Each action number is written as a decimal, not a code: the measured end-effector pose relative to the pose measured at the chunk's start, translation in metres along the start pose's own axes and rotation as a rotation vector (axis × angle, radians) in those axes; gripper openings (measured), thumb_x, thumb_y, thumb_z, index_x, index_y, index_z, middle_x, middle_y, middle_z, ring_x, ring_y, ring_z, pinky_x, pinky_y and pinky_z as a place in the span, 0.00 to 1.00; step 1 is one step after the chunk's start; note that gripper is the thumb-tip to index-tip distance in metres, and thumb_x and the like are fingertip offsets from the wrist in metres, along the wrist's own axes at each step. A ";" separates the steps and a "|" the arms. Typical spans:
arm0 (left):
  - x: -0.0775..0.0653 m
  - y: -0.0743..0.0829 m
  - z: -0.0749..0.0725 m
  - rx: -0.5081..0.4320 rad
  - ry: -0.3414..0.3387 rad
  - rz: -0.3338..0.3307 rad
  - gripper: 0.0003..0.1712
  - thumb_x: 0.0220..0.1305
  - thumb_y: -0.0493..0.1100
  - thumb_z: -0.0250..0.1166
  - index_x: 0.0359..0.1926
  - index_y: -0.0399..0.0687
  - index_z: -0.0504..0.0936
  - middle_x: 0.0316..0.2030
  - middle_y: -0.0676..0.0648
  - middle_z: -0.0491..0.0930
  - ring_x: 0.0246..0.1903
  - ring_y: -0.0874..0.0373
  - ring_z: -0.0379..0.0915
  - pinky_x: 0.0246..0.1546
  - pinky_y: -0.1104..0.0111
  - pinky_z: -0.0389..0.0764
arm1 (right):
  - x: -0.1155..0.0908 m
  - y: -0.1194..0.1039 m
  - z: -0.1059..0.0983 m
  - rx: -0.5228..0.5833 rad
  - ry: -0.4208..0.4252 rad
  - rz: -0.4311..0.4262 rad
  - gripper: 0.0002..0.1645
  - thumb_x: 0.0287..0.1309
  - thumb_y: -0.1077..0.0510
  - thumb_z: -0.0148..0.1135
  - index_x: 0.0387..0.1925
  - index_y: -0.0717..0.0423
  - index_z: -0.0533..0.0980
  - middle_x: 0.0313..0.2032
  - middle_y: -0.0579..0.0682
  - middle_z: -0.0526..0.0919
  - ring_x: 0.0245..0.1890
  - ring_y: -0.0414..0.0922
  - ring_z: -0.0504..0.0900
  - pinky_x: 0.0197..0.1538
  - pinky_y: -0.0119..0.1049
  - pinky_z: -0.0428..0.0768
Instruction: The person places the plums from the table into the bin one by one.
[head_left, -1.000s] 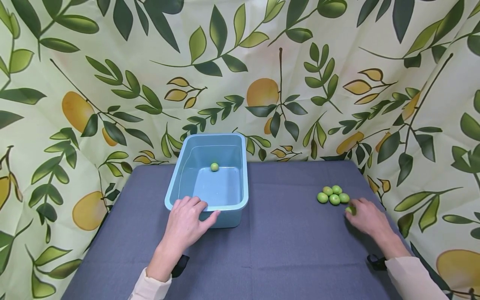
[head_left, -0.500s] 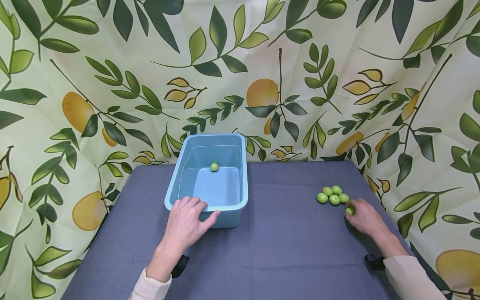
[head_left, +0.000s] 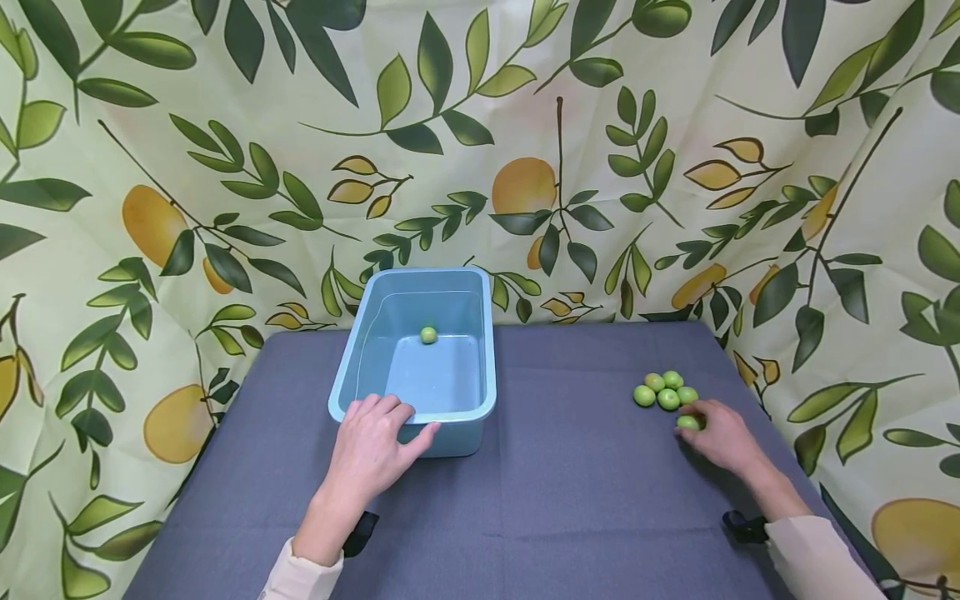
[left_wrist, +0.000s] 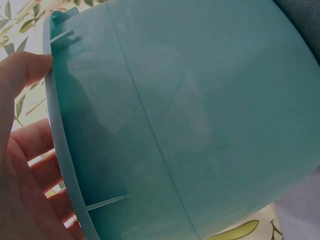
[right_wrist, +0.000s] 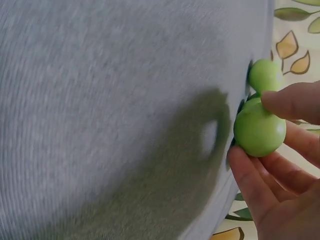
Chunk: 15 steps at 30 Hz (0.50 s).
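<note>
A light blue plastic bin (head_left: 487, 367) stands on the table, with one small round green fruit (head_left: 428, 335) on its floor. My left hand (head_left: 371, 442) holds the bin's front rim; in the left wrist view the thumb (left_wrist: 37, 65) meets the rim's edge and the other fingers pass behind it. At the right, my right hand (head_left: 723, 437) pinches a green fruit (right_wrist: 260, 131) between thumb and fingers, low over the cloth. Whether that fruit touches the cloth, I cannot tell. Just beyond it lies a close cluster of several like green fruits (head_left: 667, 400).
A dark blue-grey cloth (head_left: 570, 467) covers the table, and its bare stretch lies between the bin and the cluster. Leaf-patterned fabric (head_left: 465, 183) hangs behind the table and along both sides.
My right hand has shifted slightly left with its green fruit, which shows more fully now. The left hand, the bin and the cluster stay in place.
</note>
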<state>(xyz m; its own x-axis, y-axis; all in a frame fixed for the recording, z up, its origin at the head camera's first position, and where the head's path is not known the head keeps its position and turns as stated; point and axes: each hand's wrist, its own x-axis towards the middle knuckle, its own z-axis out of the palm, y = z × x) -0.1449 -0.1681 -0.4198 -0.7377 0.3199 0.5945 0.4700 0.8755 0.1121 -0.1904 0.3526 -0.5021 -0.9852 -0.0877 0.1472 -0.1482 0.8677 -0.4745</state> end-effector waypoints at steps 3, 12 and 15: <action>0.000 0.000 0.000 0.000 0.002 -0.001 0.19 0.57 0.58 0.71 0.30 0.46 0.86 0.27 0.51 0.80 0.29 0.50 0.72 0.33 0.59 0.70 | -0.001 -0.006 0.000 0.041 -0.003 0.020 0.18 0.56 0.59 0.72 0.44 0.68 0.82 0.41 0.65 0.82 0.42 0.60 0.81 0.43 0.53 0.77; 0.000 0.000 0.001 -0.003 0.008 0.001 0.19 0.57 0.58 0.71 0.29 0.46 0.86 0.27 0.51 0.79 0.28 0.51 0.71 0.33 0.60 0.69 | 0.001 -0.023 0.005 0.123 -0.008 0.029 0.18 0.57 0.58 0.72 0.46 0.65 0.83 0.42 0.60 0.85 0.43 0.58 0.83 0.43 0.47 0.78; 0.000 -0.001 0.001 -0.006 0.018 0.009 0.19 0.57 0.58 0.71 0.29 0.46 0.85 0.26 0.52 0.78 0.28 0.51 0.70 0.32 0.60 0.68 | 0.002 -0.029 0.007 0.153 -0.016 0.022 0.17 0.57 0.58 0.72 0.46 0.65 0.83 0.41 0.58 0.85 0.43 0.56 0.84 0.42 0.43 0.79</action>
<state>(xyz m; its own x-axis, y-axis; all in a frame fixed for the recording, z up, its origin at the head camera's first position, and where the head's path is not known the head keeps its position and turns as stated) -0.1455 -0.1683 -0.4211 -0.7248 0.3212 0.6095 0.4794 0.8705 0.1113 -0.1882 0.3237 -0.4938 -0.9895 -0.0778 0.1222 -0.1363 0.7851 -0.6041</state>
